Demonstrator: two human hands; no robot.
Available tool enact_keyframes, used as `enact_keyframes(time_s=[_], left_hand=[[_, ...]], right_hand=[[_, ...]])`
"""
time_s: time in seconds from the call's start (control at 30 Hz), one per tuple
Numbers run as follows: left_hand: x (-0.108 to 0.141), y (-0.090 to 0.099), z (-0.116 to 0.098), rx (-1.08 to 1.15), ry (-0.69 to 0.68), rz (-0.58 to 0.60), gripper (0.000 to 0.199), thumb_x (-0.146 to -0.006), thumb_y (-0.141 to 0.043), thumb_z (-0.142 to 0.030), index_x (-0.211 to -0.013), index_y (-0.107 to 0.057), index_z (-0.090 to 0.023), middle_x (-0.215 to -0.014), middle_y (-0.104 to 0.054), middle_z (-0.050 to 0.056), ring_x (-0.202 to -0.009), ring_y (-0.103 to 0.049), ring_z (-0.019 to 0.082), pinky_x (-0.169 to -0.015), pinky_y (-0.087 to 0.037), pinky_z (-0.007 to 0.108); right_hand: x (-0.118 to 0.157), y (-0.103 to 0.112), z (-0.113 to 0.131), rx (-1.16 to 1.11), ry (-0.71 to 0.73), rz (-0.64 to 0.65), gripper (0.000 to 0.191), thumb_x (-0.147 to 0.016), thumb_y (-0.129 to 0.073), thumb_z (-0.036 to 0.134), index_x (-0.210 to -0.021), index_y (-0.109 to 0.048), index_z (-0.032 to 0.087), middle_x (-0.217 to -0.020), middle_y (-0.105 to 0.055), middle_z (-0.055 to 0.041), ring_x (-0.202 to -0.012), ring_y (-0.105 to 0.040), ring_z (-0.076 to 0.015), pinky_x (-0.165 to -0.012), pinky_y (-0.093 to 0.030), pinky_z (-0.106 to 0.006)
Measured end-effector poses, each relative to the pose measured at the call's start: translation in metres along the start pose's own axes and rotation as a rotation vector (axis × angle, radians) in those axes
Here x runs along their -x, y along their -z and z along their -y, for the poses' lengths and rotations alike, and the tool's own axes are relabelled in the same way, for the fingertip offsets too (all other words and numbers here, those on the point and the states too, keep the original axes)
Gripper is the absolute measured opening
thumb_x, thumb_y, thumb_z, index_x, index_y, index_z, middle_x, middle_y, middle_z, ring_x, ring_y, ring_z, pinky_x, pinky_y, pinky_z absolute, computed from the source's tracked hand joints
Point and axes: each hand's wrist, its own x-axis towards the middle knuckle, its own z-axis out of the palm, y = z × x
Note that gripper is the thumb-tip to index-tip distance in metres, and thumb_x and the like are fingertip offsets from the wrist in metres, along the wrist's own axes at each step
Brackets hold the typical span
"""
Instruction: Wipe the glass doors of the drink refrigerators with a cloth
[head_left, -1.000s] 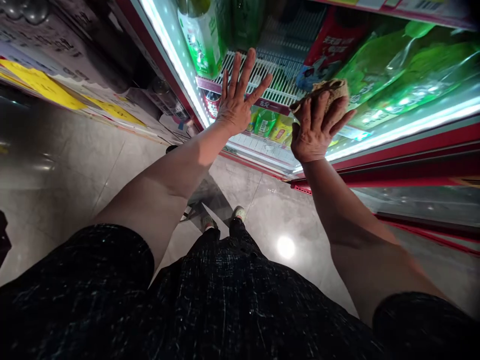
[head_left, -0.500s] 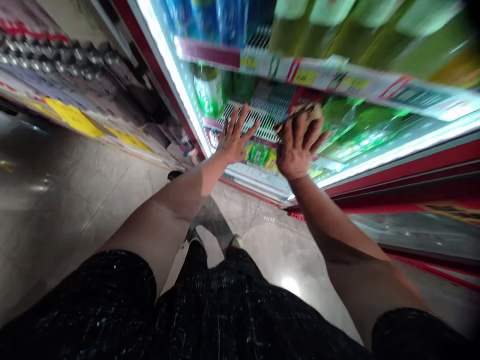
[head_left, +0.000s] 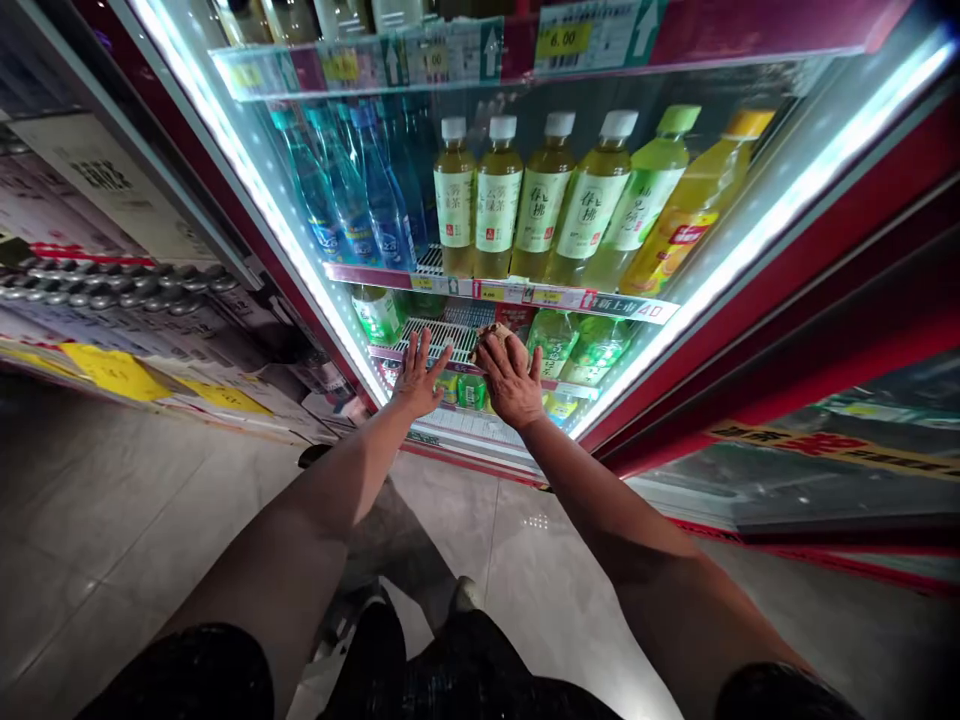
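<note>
My left hand (head_left: 420, 380) is open, fingers spread, in front of the lower wire shelf (head_left: 442, 340) of a lit drinks cooler. Whether it touches anything there I cannot tell. My right hand (head_left: 513, 385) presses over a crumpled brownish cloth (head_left: 495, 330), its fingers bent across it, at the same shelf's front. Green-labelled bottles (head_left: 600, 345) lie or lean just right of that hand. Another green bottle (head_left: 376, 313) stands at the shelf's left end. Below the hands, small green and yellow packages (head_left: 471, 391) show partly.
Tea bottles (head_left: 498, 205), blue bottles (head_left: 386, 190) and an orange-capped bottle (head_left: 679, 215) fill the shelf above. Price strips (head_left: 525, 293) run along its edge. Bright light strips frame the cooler. Packed goods (head_left: 105, 310) stand left; another red-framed cooler (head_left: 817, 420) is at right. The floor (head_left: 465, 510) is tiled.
The view has tilted up and steadied, so the upper shelves show more fully. Both hands appear farther left and lower in the picture. The cloth is still under my right hand.
</note>
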Motion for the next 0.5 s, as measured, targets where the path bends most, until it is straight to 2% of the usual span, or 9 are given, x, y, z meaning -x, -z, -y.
enact_keyframes(time_s=[0.27, 0.5], left_hand=[[0.004, -0.008, -0.008, 0.016, 0.0, -0.048, 0.105, -0.078, -0.068, -0.014, -0.166, -0.012, -0.028, -0.16, 0.042, 0.003, -0.152, 0.026, 0.039, -0.126, -0.012, 0.064], [0.002, -0.011, -0.009, 0.038, 0.019, -0.031, 0.102, -0.079, -0.069, -0.013, -0.165, -0.016, -0.026, -0.164, 0.038, 0.005, -0.153, 0.027, 0.037, -0.125, -0.013, 0.064]], right_hand=[[0.006, 0.004, -0.008, 0.011, 0.021, 0.009, 0.059, -0.102, -0.045, 0.027, -0.16, -0.035, 0.031, -0.165, -0.039, 0.0001, -0.159, -0.017, -0.0258, -0.123, 0.023, -0.057], [0.009, 0.003, -0.007, -0.012, -0.011, 0.046, 0.061, -0.101, -0.047, 0.026, -0.16, -0.035, 0.031, -0.165, -0.039, -0.0018, -0.159, -0.02, -0.0281, -0.126, 0.015, -0.061]])
